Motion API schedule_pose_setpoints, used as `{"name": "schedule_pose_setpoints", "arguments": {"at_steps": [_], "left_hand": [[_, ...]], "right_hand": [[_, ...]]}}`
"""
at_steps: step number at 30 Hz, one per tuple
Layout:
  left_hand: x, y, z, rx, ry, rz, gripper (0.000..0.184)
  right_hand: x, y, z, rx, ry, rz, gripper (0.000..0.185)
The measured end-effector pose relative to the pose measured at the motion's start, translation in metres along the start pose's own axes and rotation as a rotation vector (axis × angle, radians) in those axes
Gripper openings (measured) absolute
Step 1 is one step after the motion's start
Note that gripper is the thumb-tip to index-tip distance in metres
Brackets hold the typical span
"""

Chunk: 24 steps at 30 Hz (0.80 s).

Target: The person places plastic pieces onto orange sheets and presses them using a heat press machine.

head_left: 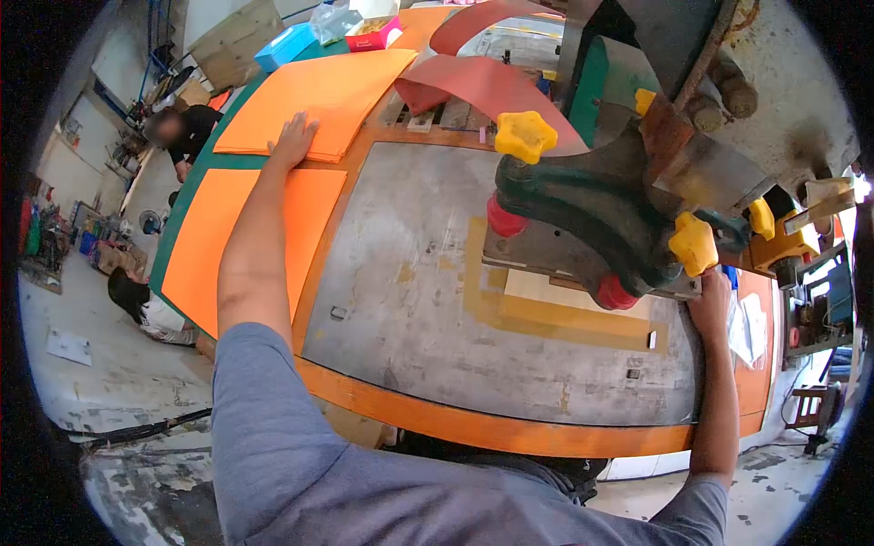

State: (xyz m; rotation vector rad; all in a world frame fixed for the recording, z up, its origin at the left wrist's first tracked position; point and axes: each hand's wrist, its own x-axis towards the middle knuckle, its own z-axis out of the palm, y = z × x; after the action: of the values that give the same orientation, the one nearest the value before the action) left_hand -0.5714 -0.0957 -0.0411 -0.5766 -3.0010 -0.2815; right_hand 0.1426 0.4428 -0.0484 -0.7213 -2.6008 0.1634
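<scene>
My left hand (pixel 294 141) lies flat with fingers spread on the near edge of a stack of orange sheets (pixel 319 96). Under my left forearm is a second batch of orange sheets (pixel 209 237). My right hand (pixel 712 308) is closed at the right end of the machine's raised metal plate (pixel 583 269); what its fingers grip is hidden. Above that plate is a dark green arm (pixel 583 205) with yellow star knobs (pixel 525 136) and red round mounts (pixel 506 217). Beneath it, a cream sheet (pixel 564 296) lies inside brown tape (pixel 510 320) on the grey metal bed (pixel 391 273).
A red belt-like strip (pixel 492 86) curves behind the bed. Blue (pixel 284 47) and pink boxes (pixel 373 35) stand at the back. Two people (pixel 187 127) are low at the left. Crumpled white material (pixel 748 329) lies right of my right hand.
</scene>
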Motion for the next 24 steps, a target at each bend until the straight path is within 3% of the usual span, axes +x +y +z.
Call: {"name": "schedule_pose_setpoints", "arguments": {"at_steps": [11, 14, 16, 18, 19, 23, 24], "left_hand": [[0.011, -0.015, 0.019, -0.014, 0.073, 0.022, 0.081], [0.008, -0.007, 0.012, -0.009, 0.064, 0.018, 0.083], [-0.015, 0.022, -0.012, 0.047, -0.003, -0.033, 0.085], [-0.027, 0.039, -0.023, 0.119, 0.056, -0.137, 0.087], [-0.026, 0.042, -0.014, 0.161, 0.218, -0.216, 0.09], [-0.035, 0.045, 0.0, 0.093, 0.431, -0.129, 0.089], [-0.035, 0.039, 0.004, 0.037, 0.375, -0.098, 0.089]], "right_hand": [[0.002, -0.015, -0.01, -0.015, 0.002, 0.022, 0.032], [-0.001, 0.002, 0.0, -0.045, -0.041, 0.047, 0.018], [0.006, -0.034, -0.019, 0.053, -0.03, 0.102, 0.017], [0.002, -0.009, 0.0, 0.055, 0.093, -0.023, 0.028], [0.001, -0.008, 0.002, 0.053, 0.103, -0.027, 0.027], [0.006, -0.036, -0.016, 0.09, 0.054, 0.019, 0.033], [0.008, -0.037, -0.017, 0.109, 0.013, 0.055, 0.037]]}}
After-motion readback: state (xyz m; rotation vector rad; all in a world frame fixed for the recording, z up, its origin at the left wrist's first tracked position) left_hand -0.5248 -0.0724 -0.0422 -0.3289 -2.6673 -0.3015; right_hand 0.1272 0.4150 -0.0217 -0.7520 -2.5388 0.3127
